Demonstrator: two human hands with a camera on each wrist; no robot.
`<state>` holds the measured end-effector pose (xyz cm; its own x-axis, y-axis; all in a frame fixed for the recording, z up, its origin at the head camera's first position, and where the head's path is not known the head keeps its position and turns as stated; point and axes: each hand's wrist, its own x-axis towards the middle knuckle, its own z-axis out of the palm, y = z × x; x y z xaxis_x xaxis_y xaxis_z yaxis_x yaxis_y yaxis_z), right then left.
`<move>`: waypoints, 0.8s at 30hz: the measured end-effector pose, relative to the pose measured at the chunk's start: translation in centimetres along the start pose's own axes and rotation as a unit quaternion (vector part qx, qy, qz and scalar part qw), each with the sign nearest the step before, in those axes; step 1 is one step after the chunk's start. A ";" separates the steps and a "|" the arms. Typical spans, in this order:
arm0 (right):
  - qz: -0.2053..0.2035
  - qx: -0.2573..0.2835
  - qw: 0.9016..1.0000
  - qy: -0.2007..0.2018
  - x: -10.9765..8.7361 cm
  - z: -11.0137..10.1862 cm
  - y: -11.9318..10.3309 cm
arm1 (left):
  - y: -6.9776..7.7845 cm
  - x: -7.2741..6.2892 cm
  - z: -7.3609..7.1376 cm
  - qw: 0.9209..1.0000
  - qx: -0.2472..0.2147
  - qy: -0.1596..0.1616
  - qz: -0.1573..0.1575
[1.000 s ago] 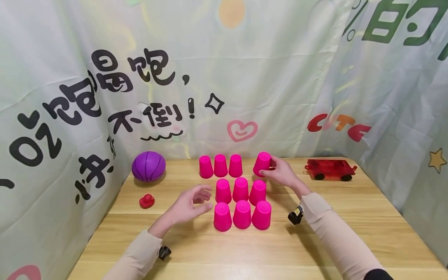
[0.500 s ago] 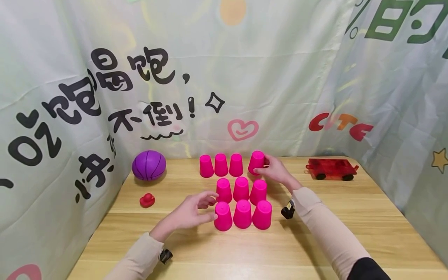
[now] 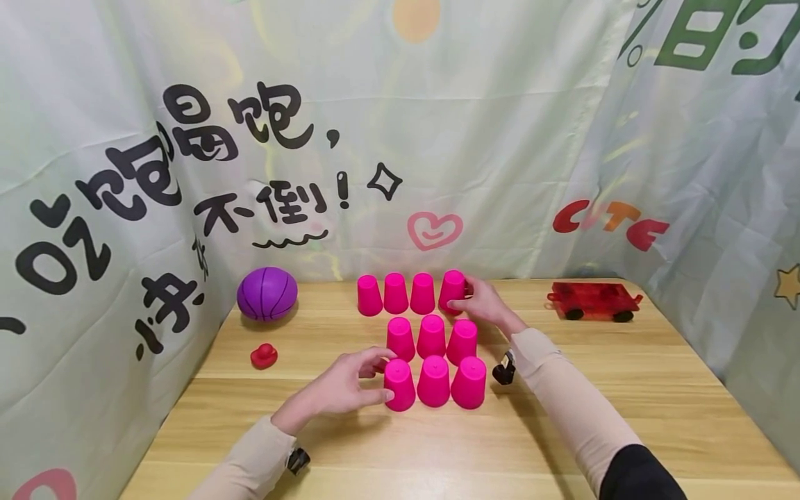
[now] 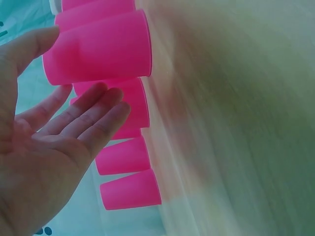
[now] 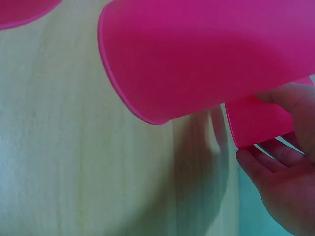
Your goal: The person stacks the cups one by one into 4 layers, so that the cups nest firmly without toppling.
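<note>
While the right hand [image 3: 489, 303] grips the rightmost back-row inverted pink cup [image 3: 451, 290] near the rear edge of the tabletop [image 3: 625, 389], the left hand [image 3: 342, 382], thumb and fingers spread, flanks the front-left cup [image 3: 401, 385]. Open room separates the right hand from the red toy wagon [image 3: 590, 298].

2 hands in, L hand [image 3: 342, 382] + R hand [image 3: 489, 304]! 10 pink cups [image 3: 432, 338]: 4 in row w/ R grip, 6 nearer. L of grip: 1 purple ball [image 3: 267, 294], 1 sm. red toy [image 3: 264, 356]; R: 1 red cart [image 3: 592, 300].
</note>
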<state>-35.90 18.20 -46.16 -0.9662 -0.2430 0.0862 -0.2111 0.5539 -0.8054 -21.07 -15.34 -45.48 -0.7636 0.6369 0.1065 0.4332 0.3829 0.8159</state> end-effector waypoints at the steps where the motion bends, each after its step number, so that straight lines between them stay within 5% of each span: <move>1: 0.002 0.000 1.000 -0.001 0.1 0.1 0.1 | 0.0 0.0 0.1 1.000 -0.001 0.000 -0.001; 24: 0.004 0.003 1.000 -0.006 0.4 1.0 0.7 | -0.2 0.5 1.0 1.000 -0.011 0.004 -0.023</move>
<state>-36.27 17.69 -47.30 -0.9661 -0.2480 0.0719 -0.2018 0.5512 -0.8096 -21.06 -14.38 -46.13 -0.7863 0.6135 0.0730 0.3873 0.3974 0.8319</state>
